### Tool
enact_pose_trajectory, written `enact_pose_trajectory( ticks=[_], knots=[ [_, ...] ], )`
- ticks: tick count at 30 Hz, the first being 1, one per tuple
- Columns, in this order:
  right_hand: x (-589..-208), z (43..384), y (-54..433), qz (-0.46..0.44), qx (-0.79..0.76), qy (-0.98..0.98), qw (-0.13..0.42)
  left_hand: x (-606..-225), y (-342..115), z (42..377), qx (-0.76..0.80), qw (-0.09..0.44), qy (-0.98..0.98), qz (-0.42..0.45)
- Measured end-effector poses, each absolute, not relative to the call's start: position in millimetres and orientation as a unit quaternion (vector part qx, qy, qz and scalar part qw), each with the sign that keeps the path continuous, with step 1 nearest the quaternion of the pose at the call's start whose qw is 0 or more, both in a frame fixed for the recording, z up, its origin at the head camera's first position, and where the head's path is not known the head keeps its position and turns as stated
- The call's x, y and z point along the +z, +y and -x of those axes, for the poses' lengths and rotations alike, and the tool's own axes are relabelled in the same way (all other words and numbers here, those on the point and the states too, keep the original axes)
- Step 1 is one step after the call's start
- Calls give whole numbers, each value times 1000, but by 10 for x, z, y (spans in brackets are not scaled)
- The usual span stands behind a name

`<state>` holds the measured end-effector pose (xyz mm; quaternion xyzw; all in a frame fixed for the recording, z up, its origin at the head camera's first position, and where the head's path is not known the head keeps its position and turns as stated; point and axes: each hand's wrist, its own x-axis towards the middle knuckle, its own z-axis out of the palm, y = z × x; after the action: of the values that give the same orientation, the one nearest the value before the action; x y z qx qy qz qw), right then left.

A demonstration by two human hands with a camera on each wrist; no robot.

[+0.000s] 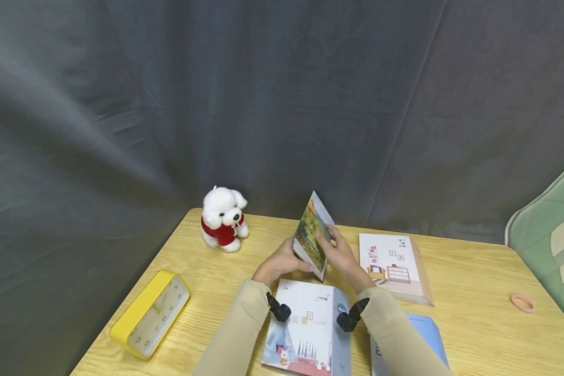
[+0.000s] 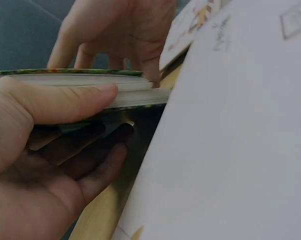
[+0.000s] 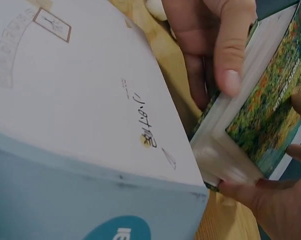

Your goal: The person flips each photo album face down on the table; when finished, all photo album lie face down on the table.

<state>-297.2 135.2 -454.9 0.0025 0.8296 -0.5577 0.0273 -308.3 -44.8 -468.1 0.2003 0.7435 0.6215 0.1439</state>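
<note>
A small photo album (image 1: 312, 235) with a green, painted-landscape cover is held up between both hands above the table. My left hand (image 1: 283, 261) grips it from the left, thumb along the white page edges and fingers beneath, as the left wrist view shows. On the other side, my right hand (image 1: 342, 257) holds the album with its fingers on the cover and its thumb at the page edge; the pages are slightly parted there. Just below, between the forearms, lies a thick white-and-blue illustrated book (image 1: 302, 318).
A white plush dog (image 1: 223, 216) in red sits back left, with a yellow clock (image 1: 152, 313) nearer the front. To the right are another illustrated book (image 1: 392, 263), a blue item (image 1: 425, 334) partly under the right sleeve, and a pink ring (image 1: 523, 303). A dark curtain (image 1: 282, 104) hangs behind.
</note>
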Motion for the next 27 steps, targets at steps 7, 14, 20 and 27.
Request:
enact_pose_trajectory(
  ticks=[7, 14, 20, 27],
  knots=[
    [-4545, 2944, 1350, 20, -615, 787, 26, -4649, -380, 3054, 597, 135, 754, -238],
    [-4473, 2961, 1462, 28, -552, 833, 24, -4577, -322, 3011, 533, 114, 801, -246],
    [-4341, 3008, 1538, 27, -550, 834, 30, -4507, -276, 2978, 470, 98, 837, -262],
    [-4234, 2997, 1542, 28, -653, 754, 65, -4491, -311, 2944, 453, 97, 849, -256]
  ],
)
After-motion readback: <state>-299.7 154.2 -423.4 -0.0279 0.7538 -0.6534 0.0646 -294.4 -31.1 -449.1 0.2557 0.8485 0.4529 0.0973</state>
